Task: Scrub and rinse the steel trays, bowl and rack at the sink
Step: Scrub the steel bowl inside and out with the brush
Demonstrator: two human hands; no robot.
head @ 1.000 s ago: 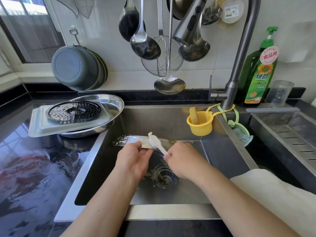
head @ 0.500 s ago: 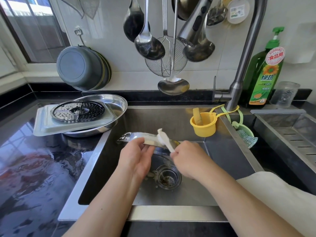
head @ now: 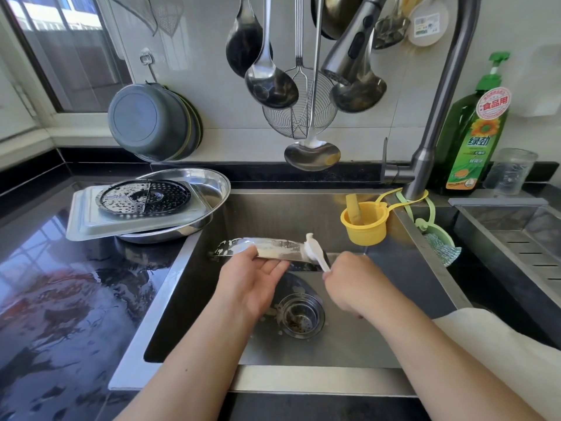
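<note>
The step in hand looks like scrubbing: a steel tray (head: pixel 267 250), seen almost edge-on and streaked with white foam, is held over the sink (head: pixel 349 338) in the middle of the frame, above and behind the drain strainer (head: pixel 299 317). The left hand (head: pixel 250 279) supports it from below, the thumb lying over the near rim and the fingers curled under the edge, so it grips the tray rather than merely resting on it. The right hand (head: pixel 353 287), just right of centre, is closed round the handle of a white brush (head: pixel 314 250), whose foamy head touches the right end of the tray; how the fingers lie on the handle is hidden by the back of the hand. The faucet head (head: pixel 349 50) at the top of the frame gives no visible water, so rinsing seems not yet begun. The next move probably calls for working the brush along the whole of the soaped face while the left hand keeps the tray steady, then turning it to reach the other side before any rinse. The other pieces wait at the centre left on the wet black tabletop (head: pixel 60 284), just beside the sink's left edge: a round perforated rack (head: pixel 145 197) lies on a rectangular tray (head: pixel 88 226), which sits in a round steel bowl (head: pixel 212 183); beads of water show on the rack. Whether they are already washed cannot be told.
</note>
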